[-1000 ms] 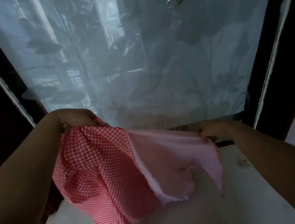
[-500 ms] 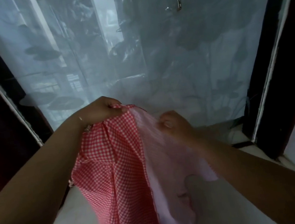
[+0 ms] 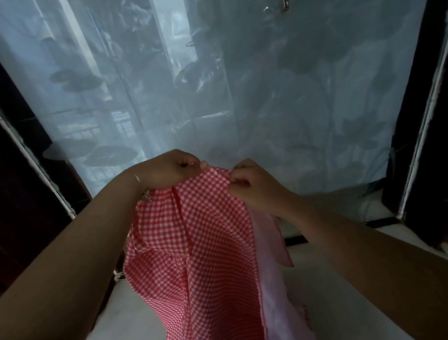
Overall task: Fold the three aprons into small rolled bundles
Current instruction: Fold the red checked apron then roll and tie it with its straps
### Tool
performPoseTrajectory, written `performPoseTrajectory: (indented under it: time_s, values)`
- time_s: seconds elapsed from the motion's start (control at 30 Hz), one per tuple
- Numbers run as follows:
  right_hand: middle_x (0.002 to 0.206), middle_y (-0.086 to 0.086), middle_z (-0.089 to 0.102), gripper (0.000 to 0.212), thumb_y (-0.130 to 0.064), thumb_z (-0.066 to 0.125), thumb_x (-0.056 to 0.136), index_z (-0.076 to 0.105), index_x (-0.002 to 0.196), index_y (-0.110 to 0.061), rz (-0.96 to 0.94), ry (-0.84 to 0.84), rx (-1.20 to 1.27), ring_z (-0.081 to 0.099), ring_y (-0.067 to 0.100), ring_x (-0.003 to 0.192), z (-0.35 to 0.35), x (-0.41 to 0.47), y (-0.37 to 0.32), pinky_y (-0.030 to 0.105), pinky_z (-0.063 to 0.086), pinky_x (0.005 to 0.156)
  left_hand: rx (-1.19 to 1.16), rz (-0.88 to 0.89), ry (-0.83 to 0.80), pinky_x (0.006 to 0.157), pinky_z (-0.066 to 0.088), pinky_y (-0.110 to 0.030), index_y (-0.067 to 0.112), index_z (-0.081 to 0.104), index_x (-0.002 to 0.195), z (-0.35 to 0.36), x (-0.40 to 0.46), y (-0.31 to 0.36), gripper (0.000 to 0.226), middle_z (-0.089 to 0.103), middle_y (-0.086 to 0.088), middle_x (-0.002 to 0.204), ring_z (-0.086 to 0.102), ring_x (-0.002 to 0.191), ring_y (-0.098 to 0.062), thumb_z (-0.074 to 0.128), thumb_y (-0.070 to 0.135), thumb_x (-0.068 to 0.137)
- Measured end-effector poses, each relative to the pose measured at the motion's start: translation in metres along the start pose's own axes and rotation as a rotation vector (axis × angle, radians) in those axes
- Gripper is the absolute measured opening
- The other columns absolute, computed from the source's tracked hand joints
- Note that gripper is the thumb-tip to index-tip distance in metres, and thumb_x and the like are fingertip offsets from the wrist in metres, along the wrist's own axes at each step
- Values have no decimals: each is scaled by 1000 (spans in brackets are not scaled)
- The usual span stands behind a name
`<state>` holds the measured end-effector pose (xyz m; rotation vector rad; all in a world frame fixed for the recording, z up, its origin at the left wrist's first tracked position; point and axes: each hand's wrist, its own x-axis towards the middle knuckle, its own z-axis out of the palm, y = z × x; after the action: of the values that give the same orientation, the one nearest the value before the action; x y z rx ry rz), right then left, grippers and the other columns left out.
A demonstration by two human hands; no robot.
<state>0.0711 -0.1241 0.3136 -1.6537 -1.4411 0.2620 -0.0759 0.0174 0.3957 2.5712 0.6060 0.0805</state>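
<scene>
Apron (image 3: 198,246) hangs in air before curtain (image 3: 262,80), folded lengthwise, gingham out. My left grip (image 3: 166,171) and right grip (image 3: 250,183) each pinch top edge, close together. Match corners, keep edges flush before rolling.

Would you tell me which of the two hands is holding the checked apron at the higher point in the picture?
The left hand: it grips the red checked apron at its topmost edge, while the right hand pinches the cloth slightly lower, beside it.
</scene>
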Motion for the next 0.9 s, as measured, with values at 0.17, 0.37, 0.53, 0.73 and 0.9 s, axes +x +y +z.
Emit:
performPoseTrajectory:
  time_s: [0.17, 0.37, 0.53, 0.73, 0.9]
  values:
    - [86, -3, 71, 11, -20, 68, 84, 72, 75, -24, 182, -338, 275, 65, 8, 81, -36, 7, -12, 22, 47, 80, -65, -32, -34, 85, 44, -20, 25, 69, 107, 3, 2, -2, 36, 71, 10, 101, 66, 92, -5, 42, 46, 96]
    - [101, 3, 71, 3, -23, 73, 80, 74, 80, -21, 203, -342, 310, 64, 16, 99, -54, 18, -5, 30, 46, 98, -185, 50, -2, 83, 49, -25, 24, 73, 94, 5, 7, -4, 24, 73, 7, 92, 68, 87, -8, 54, 38, 91]
    - [80, -9, 64, 13, -27, 68, 84, 68, 78, -16, 69, -154, -60, 56, -1, 73, -56, 19, -8, 22, 41, 71, -279, 91, 62, 76, 49, -19, 19, 73, 93, 9, 6, -5, 23, 73, 3, 91, 68, 84, -8, 57, 35, 89]
    - [47, -17, 48, 32, -30, 64, 82, 54, 53, -23, 162, -426, -285, 41, -5, 43, -57, 11, 2, 19, 30, 51, -251, 75, 222, 69, 44, -20, 2, 65, 82, 13, 11, -7, 34, 65, -6, 76, 58, 67, -5, 54, 32, 94]
    - [48, -14, 46, 34, -27, 64, 82, 50, 52, -23, 218, -476, -347, 42, 0, 46, -57, 3, 23, 17, 30, 48, -160, -19, 536, 69, 43, -22, 7, 69, 82, 4, 14, -19, 32, 69, -6, 81, 61, 75, -13, 54, 34, 95]
